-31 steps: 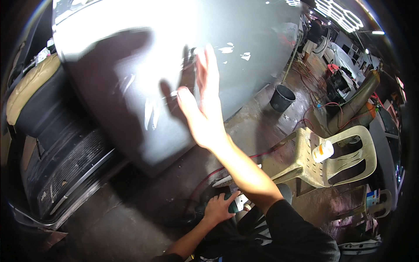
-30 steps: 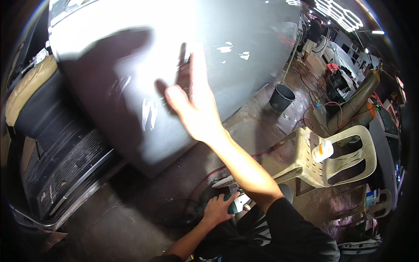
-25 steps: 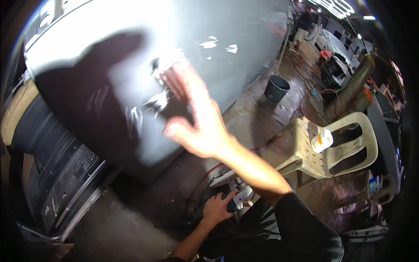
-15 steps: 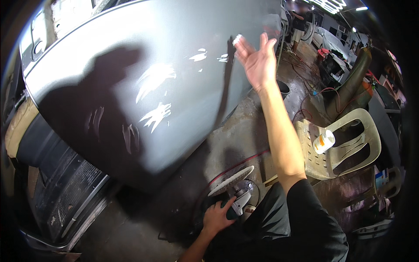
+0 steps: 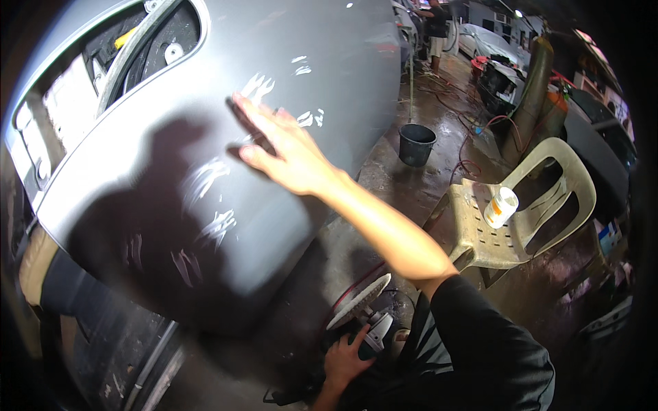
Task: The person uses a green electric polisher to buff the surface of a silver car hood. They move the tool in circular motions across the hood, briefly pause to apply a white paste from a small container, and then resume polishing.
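Note:
A grey car body panel (image 5: 349, 75) fills the left and middle, marked with several white smears (image 5: 218, 227) of a paste-like substance. My right hand (image 5: 291, 151) reaches up over it, fingers stretched out and thumb spread, with the fingertips at or just off the surface beside an upper smear. Whether they touch is hard to tell. Low in the view, my left hand (image 5: 345, 359) is wrapped round the body of a polisher (image 5: 377, 333), whose round pale pad (image 5: 360, 301) tilts up on its far side. The palm side of that grip is hidden.
To the right, a beige plastic chair (image 5: 473, 236) carries a white jar (image 5: 501, 208) with an orange label. A black bucket (image 5: 417, 145) stands on the wet floor behind it. Hoses (image 5: 468, 166) trail across the floor, and a person (image 5: 437, 31) stands far back.
My right hand has swung left from the panel's right edge to its upper middle, and fresh white smears show there. The view has shifted; my left hand stays on the polisher.

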`<control>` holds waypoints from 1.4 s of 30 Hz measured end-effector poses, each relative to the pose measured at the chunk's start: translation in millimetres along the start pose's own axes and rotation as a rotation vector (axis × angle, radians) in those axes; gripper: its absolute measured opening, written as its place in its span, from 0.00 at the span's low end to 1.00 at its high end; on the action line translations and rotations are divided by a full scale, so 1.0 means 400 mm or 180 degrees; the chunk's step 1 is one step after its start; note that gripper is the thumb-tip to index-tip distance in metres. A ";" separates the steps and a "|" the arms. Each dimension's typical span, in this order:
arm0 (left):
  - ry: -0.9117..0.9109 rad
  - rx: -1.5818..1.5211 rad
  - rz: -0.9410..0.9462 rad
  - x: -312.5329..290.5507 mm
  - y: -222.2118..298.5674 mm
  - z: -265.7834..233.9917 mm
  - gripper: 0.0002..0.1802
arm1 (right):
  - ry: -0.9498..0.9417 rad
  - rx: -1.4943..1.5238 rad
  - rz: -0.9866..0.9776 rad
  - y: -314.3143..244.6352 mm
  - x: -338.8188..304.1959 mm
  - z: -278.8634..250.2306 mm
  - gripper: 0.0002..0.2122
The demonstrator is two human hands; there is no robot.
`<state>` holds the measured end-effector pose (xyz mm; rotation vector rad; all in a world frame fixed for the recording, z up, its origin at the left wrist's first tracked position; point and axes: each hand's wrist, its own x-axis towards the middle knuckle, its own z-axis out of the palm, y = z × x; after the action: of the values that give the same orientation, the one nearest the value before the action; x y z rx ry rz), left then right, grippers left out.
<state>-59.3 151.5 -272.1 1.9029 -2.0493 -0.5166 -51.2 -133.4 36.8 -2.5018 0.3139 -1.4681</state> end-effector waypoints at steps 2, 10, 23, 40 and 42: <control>0.0075 -0.0053 -0.0018 -0.002 -0.008 0.003 0.53 | 0.0043 0.1835 0.0025 -0.045 -0.053 -0.006 0.32; -0.0109 -0.0201 -0.0391 0.025 -0.020 0.001 0.53 | 0.1113 0.1193 0.1253 0.210 -0.195 0.033 0.31; 0.0088 0.0050 -0.0905 -0.006 0.042 -0.039 0.52 | 0.0390 0.1184 0.0400 0.233 -0.202 0.039 0.40; 0.1374 0.0224 -0.2716 -0.227 0.091 -0.016 0.54 | 0.0613 0.0565 -0.0480 -0.054 -0.102 0.111 0.36; 0.1489 0.0090 -0.2822 -0.248 0.099 -0.009 0.54 | 0.0091 0.0457 -0.0684 -0.102 -0.134 0.122 0.37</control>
<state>-85.0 252.4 -248.2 2.5805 -0.8726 -0.1745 -31.1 -74.8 -18.7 -2.4626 -0.0570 -1.5446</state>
